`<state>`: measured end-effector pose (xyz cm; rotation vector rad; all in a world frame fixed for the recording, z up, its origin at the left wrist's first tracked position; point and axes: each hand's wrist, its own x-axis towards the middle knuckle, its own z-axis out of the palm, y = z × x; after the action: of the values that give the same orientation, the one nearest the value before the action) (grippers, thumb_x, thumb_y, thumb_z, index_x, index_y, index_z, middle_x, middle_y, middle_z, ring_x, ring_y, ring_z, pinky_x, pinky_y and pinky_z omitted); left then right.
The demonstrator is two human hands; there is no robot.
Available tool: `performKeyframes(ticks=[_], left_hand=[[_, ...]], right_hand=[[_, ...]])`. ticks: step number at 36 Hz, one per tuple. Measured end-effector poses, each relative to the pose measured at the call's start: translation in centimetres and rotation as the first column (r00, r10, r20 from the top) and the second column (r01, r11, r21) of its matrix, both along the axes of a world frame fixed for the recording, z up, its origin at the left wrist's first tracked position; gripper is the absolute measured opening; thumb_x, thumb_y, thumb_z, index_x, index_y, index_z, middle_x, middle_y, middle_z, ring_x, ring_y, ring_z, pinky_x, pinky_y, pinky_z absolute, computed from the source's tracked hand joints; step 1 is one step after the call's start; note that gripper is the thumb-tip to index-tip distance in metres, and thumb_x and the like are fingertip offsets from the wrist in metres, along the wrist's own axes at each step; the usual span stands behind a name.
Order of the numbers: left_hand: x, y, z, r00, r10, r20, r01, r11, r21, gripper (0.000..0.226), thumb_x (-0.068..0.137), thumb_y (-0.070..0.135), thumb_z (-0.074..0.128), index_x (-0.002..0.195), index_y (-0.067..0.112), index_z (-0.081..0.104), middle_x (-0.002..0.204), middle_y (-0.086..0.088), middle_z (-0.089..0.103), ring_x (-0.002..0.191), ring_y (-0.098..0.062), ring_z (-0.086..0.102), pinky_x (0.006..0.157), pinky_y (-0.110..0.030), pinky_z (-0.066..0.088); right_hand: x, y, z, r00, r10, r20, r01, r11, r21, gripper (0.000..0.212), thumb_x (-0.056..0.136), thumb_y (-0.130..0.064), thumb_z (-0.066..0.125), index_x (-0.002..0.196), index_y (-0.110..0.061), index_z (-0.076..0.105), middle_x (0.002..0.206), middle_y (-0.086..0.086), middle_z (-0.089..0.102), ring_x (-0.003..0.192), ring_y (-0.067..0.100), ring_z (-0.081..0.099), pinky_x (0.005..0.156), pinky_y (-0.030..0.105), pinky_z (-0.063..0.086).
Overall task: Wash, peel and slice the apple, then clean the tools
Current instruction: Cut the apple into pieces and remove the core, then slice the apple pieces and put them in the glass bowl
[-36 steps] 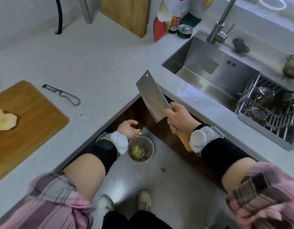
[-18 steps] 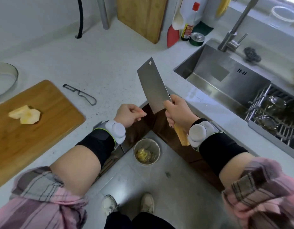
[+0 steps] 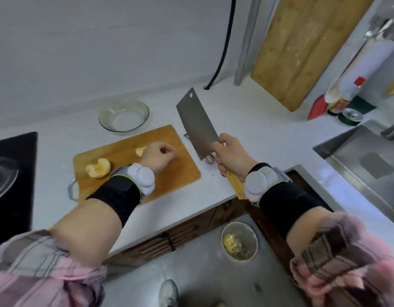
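Note:
A wooden cutting board [image 3: 174,171] lies on the white counter. On it sit a peeled apple piece [image 3: 98,168] at the left and a second piece [image 3: 140,151], partly hidden behind my left hand. My left hand [image 3: 158,159] hovers over the board with fingers curled and nothing in it. My right hand [image 3: 231,158] grips the wooden handle of a cleaver [image 3: 197,125], blade raised and pointing away over the board's right edge. The peeler [image 3: 210,159] is mostly hidden behind the blade and hand.
A glass bowl [image 3: 124,116] stands behind the board. A black stove [image 3: 12,173] is at the left, the sink [image 3: 369,165] at the right. A second board [image 3: 302,47], bottles [image 3: 344,94] and a cable [image 3: 222,47] line the back wall. A bin with scraps [image 3: 239,241] sits on the floor.
Both hands have moved from above the floor bin to the cutting board. The cleaver came along in my right hand. My left hand now hovers over the apple pieces.

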<state>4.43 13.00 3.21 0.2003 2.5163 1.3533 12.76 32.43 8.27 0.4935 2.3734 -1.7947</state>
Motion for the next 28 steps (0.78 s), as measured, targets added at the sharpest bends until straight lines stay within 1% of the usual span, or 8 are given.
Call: performKeyframes(ticks=[3,8,11,13,21,24,26,28], left_hand=[[-1.7,-5.4,-0.7,0.998,0.059,0.027,-0.056,0.994,-0.093,0.004,0.085,0.017,0.068,0.089,0.015,0.068,0.084,0.001,0.061,0.080,-0.018,0.055,0.066,-0.024,0.041],[-3.3,-12.5,-2.2,0.989,0.141,-0.046,-0.148,0.921,-0.360,0.023,0.077,0.028,0.074,0.097,0.027,0.066,0.115,-0.002,0.062,0.108,-0.024,0.056,0.090,-0.034,0.045],[-3.9,-14.9,-2.5,0.991,0.130,-0.010,-0.115,0.831,-0.544,0.049,0.071,0.045,0.077,0.114,0.027,0.060,0.121,-0.004,0.055,0.112,-0.027,0.052,0.094,-0.040,0.044],[-4.0,-15.6,-2.8,0.995,0.094,0.033,-0.053,0.778,-0.626,0.071,0.065,0.053,0.079,0.125,0.028,0.050,0.125,-0.005,0.050,0.116,-0.029,0.048,0.094,-0.041,0.044],[-6.1,-16.8,-3.6,0.998,0.024,-0.057,-0.057,0.695,-0.717,0.082,0.069,0.049,0.077,0.137,0.025,0.039,0.135,-0.002,0.048,0.125,-0.027,0.042,0.098,-0.040,0.036],[-6.5,-16.7,-3.4,1.000,0.006,0.025,0.013,0.687,-0.726,0.063,0.072,0.046,0.074,0.124,0.022,0.050,0.121,-0.003,0.058,0.110,-0.026,0.054,0.089,-0.036,0.044],[-6.6,-16.7,-3.3,0.999,-0.010,0.043,0.037,0.714,-0.699,0.050,0.072,0.042,0.075,0.112,0.019,0.056,0.111,-0.002,0.062,0.098,-0.024,0.059,0.082,-0.035,0.049],[-6.8,-16.7,-3.7,1.000,-0.021,0.018,0.027,0.819,-0.573,0.054,0.069,0.033,0.078,0.116,0.019,0.055,0.112,0.000,0.060,0.098,-0.023,0.059,0.082,-0.035,0.050]], right_hand=[[-2.4,-3.7,-0.1,0.998,0.066,-0.010,-0.066,0.998,0.009,0.016,0.097,-0.015,0.043,0.087,-0.018,0.031,0.062,0.009,0.034,0.039,0.020,0.032,0.043,0.030,0.031],[-5.5,-8.6,-0.7,0.991,0.129,0.026,-0.130,0.992,0.007,0.015,0.097,-0.017,0.043,0.086,-0.017,0.033,0.062,0.007,0.035,0.037,0.020,0.034,0.043,0.029,0.034],[-7.1,-11.1,-1.2,0.984,0.172,0.047,-0.173,0.985,0.005,0.003,0.097,-0.018,0.042,0.100,-0.017,0.042,0.066,0.009,0.038,0.041,0.019,0.035,0.043,0.029,0.035],[-7.8,-12.0,-1.6,0.982,0.183,0.051,-0.185,0.982,0.025,0.002,0.096,-0.019,0.042,0.096,-0.018,0.041,0.064,0.009,0.040,0.040,0.019,0.036,0.043,0.029,0.036],[-10.4,-14.6,-2.5,0.980,0.185,0.078,-0.189,0.981,0.052,0.018,0.098,-0.018,0.042,0.085,-0.017,0.030,0.060,0.008,0.036,0.037,0.019,0.033,0.039,0.027,0.037],[-10.8,-14.7,-2.7,0.982,0.171,0.084,-0.175,0.984,0.044,0.020,0.098,-0.017,0.042,0.083,-0.017,0.029,0.061,0.008,0.036,0.037,0.019,0.032,0.039,0.027,0.037],[-11.0,-14.7,-2.8,0.983,0.162,0.089,-0.166,0.986,0.035,0.021,0.098,-0.017,0.042,0.082,-0.017,0.029,0.061,0.008,0.036,0.037,0.019,0.033,0.039,0.026,0.037],[-11.2,-14.6,-2.9,0.984,0.155,0.093,-0.158,0.987,0.032,0.022,0.098,-0.017,0.042,0.081,-0.018,0.030,0.061,0.008,0.035,0.036,0.019,0.033,0.038,0.025,0.036]])
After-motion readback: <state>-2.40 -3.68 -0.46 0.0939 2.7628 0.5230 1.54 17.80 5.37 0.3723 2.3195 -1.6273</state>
